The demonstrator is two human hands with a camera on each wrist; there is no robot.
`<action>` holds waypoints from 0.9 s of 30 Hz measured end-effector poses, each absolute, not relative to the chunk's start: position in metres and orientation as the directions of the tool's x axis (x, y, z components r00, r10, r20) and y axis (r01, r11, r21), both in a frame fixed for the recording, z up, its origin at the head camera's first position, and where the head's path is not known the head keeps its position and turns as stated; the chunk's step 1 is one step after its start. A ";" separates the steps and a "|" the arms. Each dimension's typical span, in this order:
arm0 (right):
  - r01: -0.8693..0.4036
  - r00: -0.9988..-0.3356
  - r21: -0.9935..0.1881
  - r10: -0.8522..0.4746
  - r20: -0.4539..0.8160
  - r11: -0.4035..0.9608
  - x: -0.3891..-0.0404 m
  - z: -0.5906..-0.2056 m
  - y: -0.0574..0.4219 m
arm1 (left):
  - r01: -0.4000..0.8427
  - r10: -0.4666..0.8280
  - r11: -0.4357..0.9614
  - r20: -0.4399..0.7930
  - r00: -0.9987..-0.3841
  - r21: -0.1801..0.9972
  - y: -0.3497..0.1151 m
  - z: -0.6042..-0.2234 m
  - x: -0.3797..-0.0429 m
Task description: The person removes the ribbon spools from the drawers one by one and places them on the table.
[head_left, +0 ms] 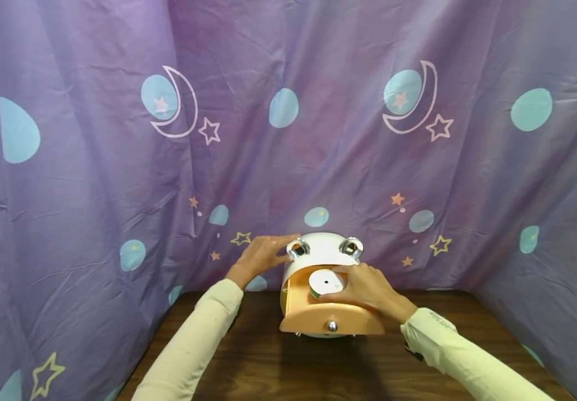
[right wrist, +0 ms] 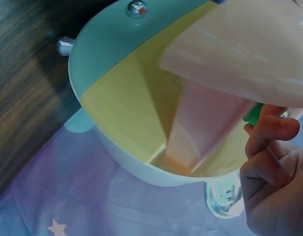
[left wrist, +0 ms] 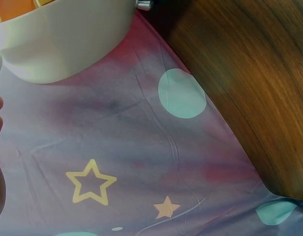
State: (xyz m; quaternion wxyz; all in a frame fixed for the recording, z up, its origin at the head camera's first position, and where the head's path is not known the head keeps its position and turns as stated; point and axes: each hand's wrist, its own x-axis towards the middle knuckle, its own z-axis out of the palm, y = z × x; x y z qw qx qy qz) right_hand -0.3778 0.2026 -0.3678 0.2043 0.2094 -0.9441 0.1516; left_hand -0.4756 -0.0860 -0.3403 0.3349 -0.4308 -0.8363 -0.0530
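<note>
One white disc (head_left: 324,280) is being pinched over the orange drawer (head_left: 313,321) by the right hand (head_left: 370,287) from four o'clock, probably for control; the left hand (head_left: 264,254), fingers extended, is touching the white box (head_left: 322,245) around ten o'clock, seemingly steadying it.

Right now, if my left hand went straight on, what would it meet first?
Probably the nearer silver ring on the white case; your left hand seems close, but depth is unclear.
</note>
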 end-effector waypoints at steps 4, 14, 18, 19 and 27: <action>-0.466 -0.816 -0.177 -0.344 0.465 0.867 -0.374 -0.361 0.201 | 0.752 0.684 0.627 0.606 -0.406 -0.204 -0.087 -0.339 -0.475; -0.462 -0.817 -0.156 -0.350 0.459 0.873 -0.364 -0.351 0.199 | 0.754 0.692 0.619 0.607 -0.391 -0.219 -0.088 -0.342 -0.476; -0.456 -0.814 -0.148 -0.344 0.469 0.878 -0.361 -0.349 0.202 | 0.760 0.690 0.614 0.610 -0.388 -0.211 -0.087 -0.343 -0.477; -0.452 -0.814 -0.147 -0.340 0.471 0.880 -0.360 -0.349 0.203 | 0.763 0.690 0.612 0.612 -0.386 -0.209 -0.087 -0.343 -0.478; -0.443 -0.798 -0.121 -0.329 0.506 0.888 -0.354 -0.345 0.216 | 0.765 0.681 0.612 0.624 -0.383 -0.198 -0.085 -0.343 -0.476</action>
